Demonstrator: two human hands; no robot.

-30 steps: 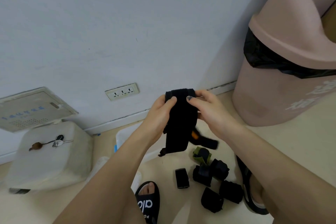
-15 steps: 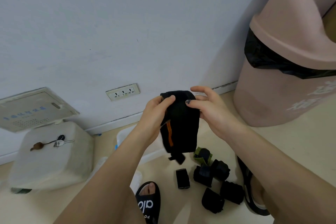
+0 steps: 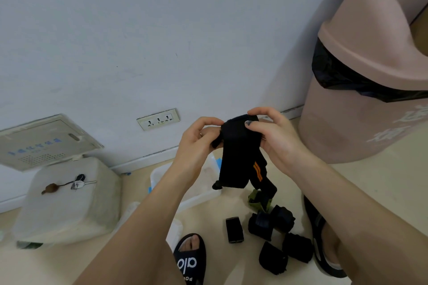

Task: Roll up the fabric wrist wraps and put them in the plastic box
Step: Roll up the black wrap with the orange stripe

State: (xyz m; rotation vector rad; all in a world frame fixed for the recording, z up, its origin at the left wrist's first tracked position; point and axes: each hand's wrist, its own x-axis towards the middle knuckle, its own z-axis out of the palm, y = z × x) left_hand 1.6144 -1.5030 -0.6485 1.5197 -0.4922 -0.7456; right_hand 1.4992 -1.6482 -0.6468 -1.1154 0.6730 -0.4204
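A black fabric wrist wrap [image 3: 238, 157] with orange stripes hangs in front of me, held up at its top end. My left hand [image 3: 196, 143] pinches the wrap's left edge. My right hand [image 3: 271, 136] grips the top right, thumb on the front of the fabric. The loose tail dangles down toward the floor. Behind my left forearm, a clear plastic box [image 3: 208, 194] sits on the floor, partly hidden. Several rolled black wraps [image 3: 273, 236] and one green wrap [image 3: 257, 199] lie on the floor below my hands.
A pink lidded waste bin [image 3: 361, 76] with a black liner stands at the right against the wall. A white container [image 3: 67, 199] with keys [image 3: 78, 183] on top sits at the left. My sandalled feet [image 3: 190, 259] flank the pile of wraps.
The wrap has been turned and shifted right between my hands, so its orange stripes show lower on the right side. My left hand moved from the top front to the left edge.
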